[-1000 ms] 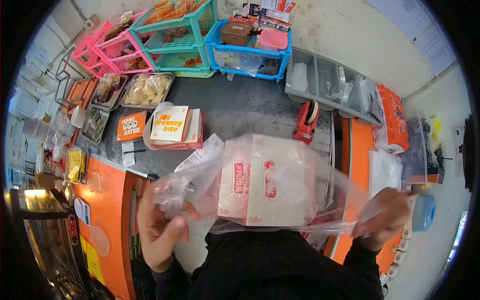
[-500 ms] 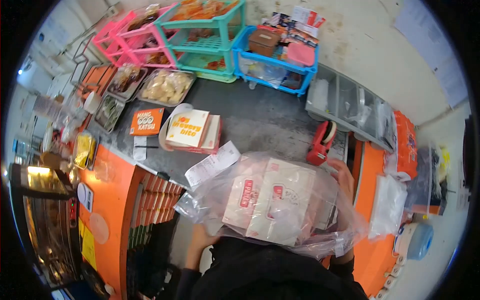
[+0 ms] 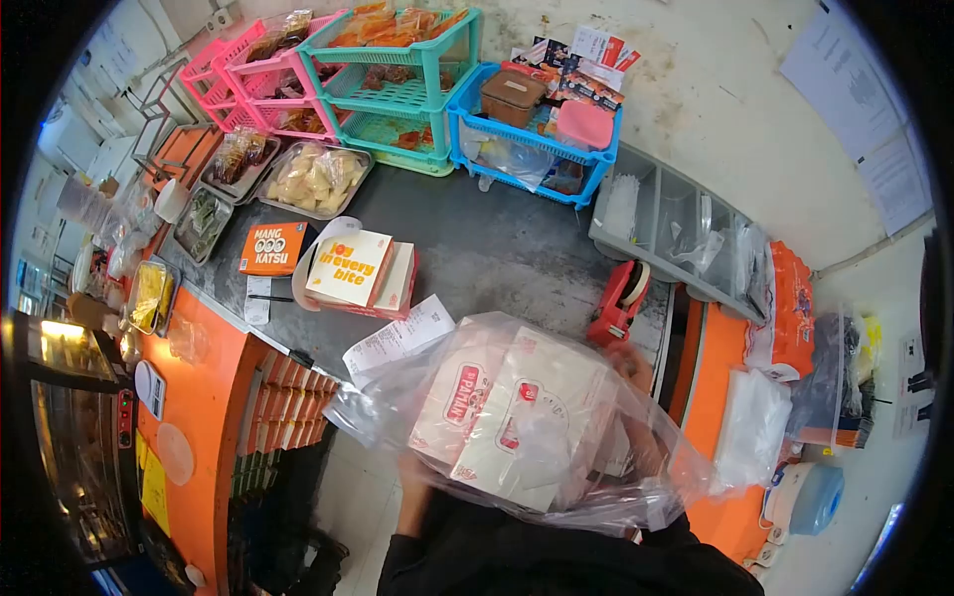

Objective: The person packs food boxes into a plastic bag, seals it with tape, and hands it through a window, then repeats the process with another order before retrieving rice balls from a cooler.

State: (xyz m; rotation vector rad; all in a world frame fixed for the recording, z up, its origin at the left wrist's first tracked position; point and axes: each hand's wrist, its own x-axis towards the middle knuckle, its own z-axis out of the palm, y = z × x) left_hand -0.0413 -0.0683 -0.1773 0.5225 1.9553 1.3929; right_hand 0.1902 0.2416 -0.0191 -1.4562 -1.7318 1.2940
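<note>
A clear plastic bag (image 3: 664, 475) holds white cardboard boxes (image 3: 542, 417) with red print, close in front of my body at the counter's near edge. At the boxes' lower left corner is my left hand (image 3: 414, 479); its fingers are hidden beneath the bag. On the far right side, my right hand (image 3: 633, 366) has its fingers curled round the bag and the box edge, partly behind the plastic. A red tape dispenser (image 3: 618, 306) stands just beyond those fingers. Touching the bag's left side is a printed receipt (image 3: 399, 338).
Stacked small boxes (image 3: 350, 268) and an orange box (image 3: 271, 248) sit on the dark counter (image 3: 477, 238). Behind them are a blue basket (image 3: 532, 164), green racks (image 3: 393, 99) and a grey divided tray (image 3: 676, 223). Flat plastic bags (image 3: 752, 427) lie at right.
The bagged boxes have shifted slightly left and tilted. My left hand has come against their lower left corner. My right fingers, spread before, have closed in at the right side. The view has shifted slightly.
</note>
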